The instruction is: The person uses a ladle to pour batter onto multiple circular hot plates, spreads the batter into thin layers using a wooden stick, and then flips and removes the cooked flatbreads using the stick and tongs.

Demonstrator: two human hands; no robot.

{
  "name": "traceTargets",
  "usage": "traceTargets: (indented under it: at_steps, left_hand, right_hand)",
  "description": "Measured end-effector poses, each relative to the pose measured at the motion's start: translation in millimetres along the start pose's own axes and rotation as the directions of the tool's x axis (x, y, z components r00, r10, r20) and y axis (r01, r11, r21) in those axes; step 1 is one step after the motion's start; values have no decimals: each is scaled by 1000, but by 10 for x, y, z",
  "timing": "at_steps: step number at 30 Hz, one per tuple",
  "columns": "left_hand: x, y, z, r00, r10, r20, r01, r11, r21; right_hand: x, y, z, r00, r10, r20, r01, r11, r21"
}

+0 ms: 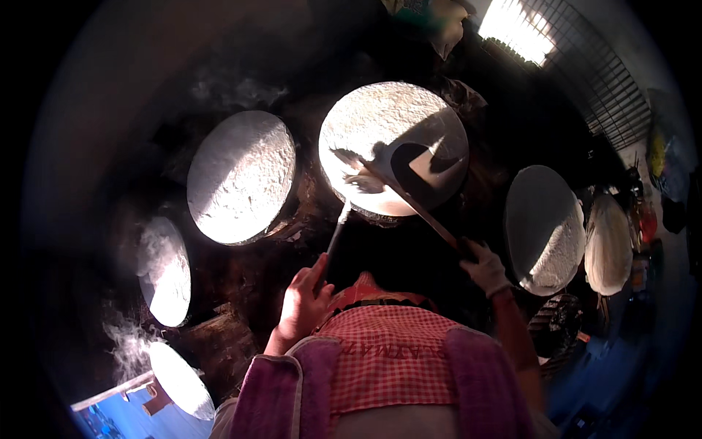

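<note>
- Hands at centre frame, each gripping a long tool that reaches up to the round white disc in the upper middle.
- Left hand, bare, sits lower centre-left; its fingers are curled shut around the thin pale-handled tool, whose far end touches the disc's lower left part.
- Right hand, in a light glove, sits right of centre; it is closed around the handle of the flat spatula, whose blade lies across the disc's middle, casting a dark shadow.
- Disc lies above both hands, well apart from them, joined only by the tools.
- More white discs ring the dark surface: one at upper left, one at left, one at lower left, two at right.
- Steam drifts at lower left.
- Red checked apron fills the bottom centre.
</note>
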State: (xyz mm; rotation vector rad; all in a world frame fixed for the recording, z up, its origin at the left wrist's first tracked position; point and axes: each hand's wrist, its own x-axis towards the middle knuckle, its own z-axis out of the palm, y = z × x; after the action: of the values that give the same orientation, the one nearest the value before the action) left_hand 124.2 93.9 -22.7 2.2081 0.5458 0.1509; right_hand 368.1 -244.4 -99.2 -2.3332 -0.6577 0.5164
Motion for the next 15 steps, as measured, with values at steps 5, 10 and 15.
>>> traceTargets:
  at_steps: [5, 10, 15]
  left_hand:
    - [506, -392, 276, 961, 238, 140, -221, 967, -124]
    - [74, -29, -563, 988, -96, 123, 156, 554, -818]
    - [-226, -493, -1036, 950, -306, -57, 84, 430, -899]
  right_hand:
    - [-618, 380, 1464, 803, 591, -74, -555, 788, 267]
    - [343, -1421, 1625, 916, 401, 13, -190, 407, 894]
    - [1202, -2364, 2341, 893, 274, 357, -403, 133, 906]
